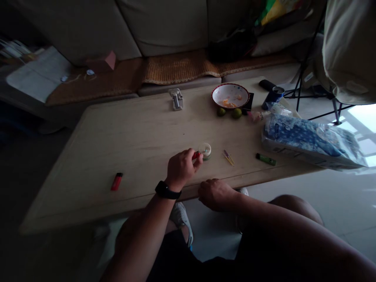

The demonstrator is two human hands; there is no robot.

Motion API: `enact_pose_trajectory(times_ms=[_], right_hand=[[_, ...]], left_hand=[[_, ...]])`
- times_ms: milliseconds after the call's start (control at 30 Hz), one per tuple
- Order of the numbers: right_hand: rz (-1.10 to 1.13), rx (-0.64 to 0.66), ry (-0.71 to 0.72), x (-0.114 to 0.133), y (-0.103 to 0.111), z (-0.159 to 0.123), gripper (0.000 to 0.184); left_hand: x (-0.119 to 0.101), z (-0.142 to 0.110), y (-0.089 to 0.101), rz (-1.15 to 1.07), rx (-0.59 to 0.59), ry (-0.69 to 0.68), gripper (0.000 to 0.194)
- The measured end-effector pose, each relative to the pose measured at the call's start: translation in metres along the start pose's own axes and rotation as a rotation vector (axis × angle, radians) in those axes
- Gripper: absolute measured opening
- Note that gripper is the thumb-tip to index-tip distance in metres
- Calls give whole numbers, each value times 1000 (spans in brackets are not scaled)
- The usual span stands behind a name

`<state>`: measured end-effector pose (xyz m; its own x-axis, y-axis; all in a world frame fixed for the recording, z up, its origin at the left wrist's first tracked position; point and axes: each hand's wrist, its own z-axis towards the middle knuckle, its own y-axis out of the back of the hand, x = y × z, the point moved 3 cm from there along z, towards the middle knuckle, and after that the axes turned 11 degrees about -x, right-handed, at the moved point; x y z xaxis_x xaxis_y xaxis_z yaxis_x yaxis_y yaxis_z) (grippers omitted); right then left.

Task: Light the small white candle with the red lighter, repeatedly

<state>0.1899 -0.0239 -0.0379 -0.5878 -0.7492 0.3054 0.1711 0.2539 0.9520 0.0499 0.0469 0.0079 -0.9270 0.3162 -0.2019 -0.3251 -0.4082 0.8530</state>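
Past bare forearms, the left hand pinches a small red object, probably a light, stiff plastic lighter best gripped mid-body, beside a round whitish jar, the right hand curled, contents unclear.

Bowl stood near the far edge of the table; can, near the far right corner; wrapped pack overhung the right edge.

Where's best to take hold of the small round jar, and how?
Pinch the small round jar by its outer wall, probably coming from the right. It stands upright, so the curved side should suit a pinch; the left hand, holding a red object, crowds its left, while the thin sticks to its right lie apart.
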Motion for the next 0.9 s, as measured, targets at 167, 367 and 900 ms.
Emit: enact_pose_trajectory(times_ms=[167, 367, 900], right_hand=[[8, 6, -6, 1, 2, -1, 26], [12, 15, -5, 1, 3, -1, 25], [14, -25, 7, -1, -3, -3, 26]], left_hand=[[-4, 7, -4, 83, -28, 72, 30], [-7, 8, -7, 137, -21, 82, 24], [-16, 13, -7, 166, -5, 87, 27]])
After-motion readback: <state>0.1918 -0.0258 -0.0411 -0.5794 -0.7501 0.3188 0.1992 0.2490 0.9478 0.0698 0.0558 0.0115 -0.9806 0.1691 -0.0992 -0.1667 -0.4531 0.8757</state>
